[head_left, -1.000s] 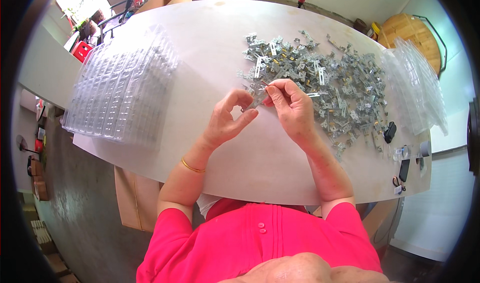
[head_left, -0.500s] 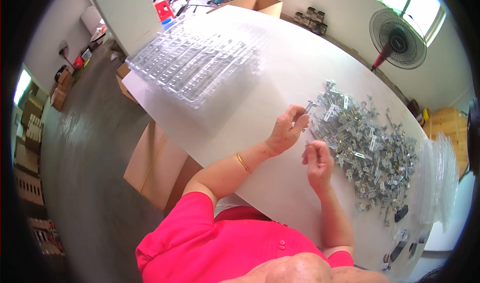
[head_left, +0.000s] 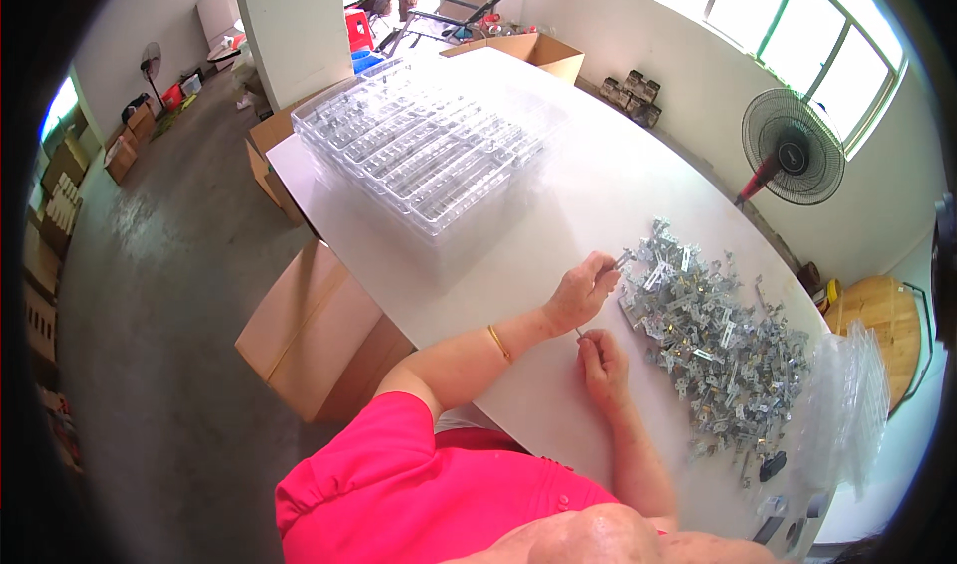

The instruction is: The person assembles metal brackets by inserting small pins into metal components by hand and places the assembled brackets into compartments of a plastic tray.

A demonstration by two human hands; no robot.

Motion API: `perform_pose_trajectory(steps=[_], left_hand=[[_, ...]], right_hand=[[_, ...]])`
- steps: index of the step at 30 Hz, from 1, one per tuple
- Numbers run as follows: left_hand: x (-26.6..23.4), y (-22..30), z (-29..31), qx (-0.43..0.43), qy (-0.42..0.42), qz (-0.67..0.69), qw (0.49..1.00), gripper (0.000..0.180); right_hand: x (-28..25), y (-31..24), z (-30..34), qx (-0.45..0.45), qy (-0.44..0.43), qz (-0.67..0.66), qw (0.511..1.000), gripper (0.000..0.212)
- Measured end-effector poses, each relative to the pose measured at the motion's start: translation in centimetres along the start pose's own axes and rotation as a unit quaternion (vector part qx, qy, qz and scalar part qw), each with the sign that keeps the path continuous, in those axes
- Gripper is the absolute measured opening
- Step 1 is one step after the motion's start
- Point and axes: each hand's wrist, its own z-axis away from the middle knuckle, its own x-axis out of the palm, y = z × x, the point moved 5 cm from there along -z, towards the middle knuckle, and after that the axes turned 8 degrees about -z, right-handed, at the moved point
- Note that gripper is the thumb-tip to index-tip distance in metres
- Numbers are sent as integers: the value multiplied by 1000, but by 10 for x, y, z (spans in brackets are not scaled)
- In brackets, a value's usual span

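Note:
My left hand (head_left: pixel 583 293) is closed, its fingertips pinching a small silvery metal bracket (head_left: pixel 624 259) at the near-left edge of a heap. That heap of small metal parts (head_left: pixel 723 340) spreads over the right half of the white table (head_left: pixel 528 305), mostly silvery with some brass-coloured bits. Just below and slightly right of the left hand, my right hand (head_left: pixel 604 367) is also closed. A thin, short metal piece (head_left: pixel 581 334) sticks out from its fingertips; its exact kind is too small to make out. The hands are close together but apart.
Stacked clear plastic trays (head_left: pixel 429 155) with rows of compartments stand at the table's far left. More clear plastic sheets or trays (head_left: pixel 847 404) lie at the right edge, near a small black object (head_left: pixel 773 466). A cardboard box (head_left: pixel 314 330) stands beside the table; a fan (head_left: pixel 793 155) stands beyond.
The view has tilted, so the table sits lower in the picture. My right hand has moved left, closer under the left hand, and its thin metal piece now shows plainly. The left hand still pinches a bracket.

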Motion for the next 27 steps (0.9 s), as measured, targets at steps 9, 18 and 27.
perform_pose_trajectory(steps=[9,18,27], left_hand=[[-4,28,2,-48,-7,41,998,14],[-111,177,-29,216,-8,-85,973,21],[-342,134,-115,48,174,-294,939,12]], right_hand=[[-1,15,2,36,-12,-58,998,8],[3,29,1,63,-26,-111,991,8],[0,22,0,31,-37,-101,994,6]])
